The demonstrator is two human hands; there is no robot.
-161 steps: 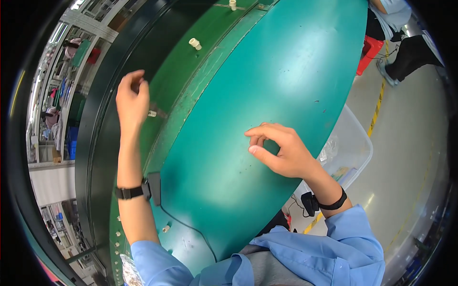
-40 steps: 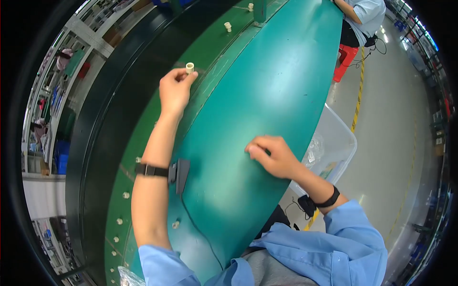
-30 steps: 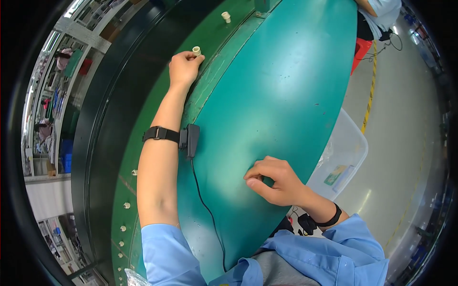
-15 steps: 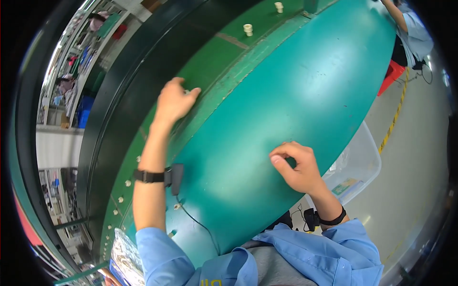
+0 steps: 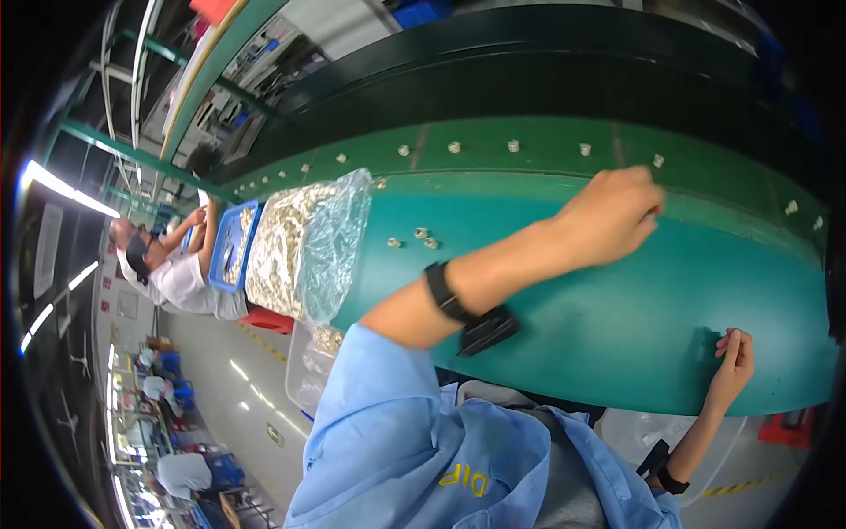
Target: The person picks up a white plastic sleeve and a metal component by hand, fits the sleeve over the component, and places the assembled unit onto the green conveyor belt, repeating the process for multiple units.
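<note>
My left hand (image 5: 612, 216) is over the near edge of the green conveyor belt (image 5: 551, 145), its fingers curled in and a little blurred; what they may hold is hidden. Just beyond the knuckles a small cream plastic fitting (image 5: 658, 160) stands on the belt. Several more lie spaced along it, among them one fitting (image 5: 514, 146) farther left. Over the right part of the teal table (image 5: 564, 326), my right hand (image 5: 734, 360) is loosely bent with fingers apart, nothing seen in it. Three loose cream fittings (image 5: 421, 234) lie on the table to the left.
A clear plastic bag (image 5: 339, 242) full of cream fittings lies at the table's left end, beside a blue tray (image 5: 231, 256). Another person (image 5: 194, 278) sits past it. Clear plastic bins (image 5: 304, 361) stand below the table edge. A dark rail (image 5: 529, 70) runs behind the belt.
The view has swung left, bringing the bag, tray and co-worker into sight. My left hand has gone from spread finger and thumb to curled fingers. My right hand stays over the table.
</note>
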